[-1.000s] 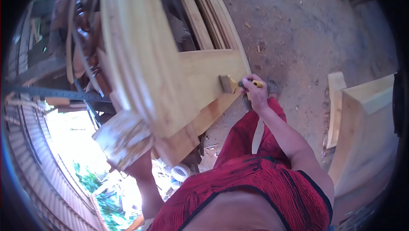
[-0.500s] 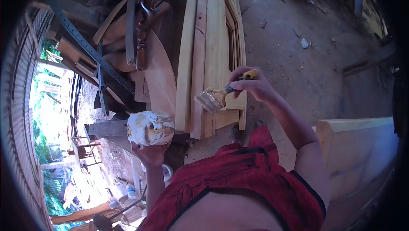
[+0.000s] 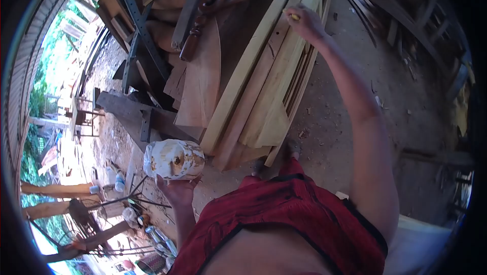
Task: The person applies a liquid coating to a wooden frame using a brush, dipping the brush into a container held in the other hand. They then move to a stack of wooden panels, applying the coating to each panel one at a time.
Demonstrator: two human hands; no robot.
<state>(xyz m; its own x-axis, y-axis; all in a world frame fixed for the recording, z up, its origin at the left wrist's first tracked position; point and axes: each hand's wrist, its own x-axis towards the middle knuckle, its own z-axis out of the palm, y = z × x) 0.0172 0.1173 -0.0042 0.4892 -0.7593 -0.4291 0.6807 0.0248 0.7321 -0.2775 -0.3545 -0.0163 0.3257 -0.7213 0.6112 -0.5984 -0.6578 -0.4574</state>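
Note:
My left hand [image 3: 178, 190] holds a white container [image 3: 175, 160] with brown stains from below, at the near end of the boards. My right hand [image 3: 304, 23] is stretched far forward over the long pale wooden boards [image 3: 269, 72]. Its fingers are closed round the brush, of which only the yellow handle end [image 3: 294, 17] shows. The bristles are hidden behind the hand. A panelled wooden frame lies along the right side of the boards.
Left of the boards are a curved wooden panel [image 3: 203, 80], a dark turned wooden piece [image 3: 193, 39] and a perforated metal strip [image 3: 137, 19]. Scrap wood [image 3: 395, 16] lies at the upper right. Bottles and debris lie at the lower left.
My right hand has moved forward and up with the brush, from the near end of the boards to their far part. The view has turned, and the boards now slant. My left hand still holds the container.

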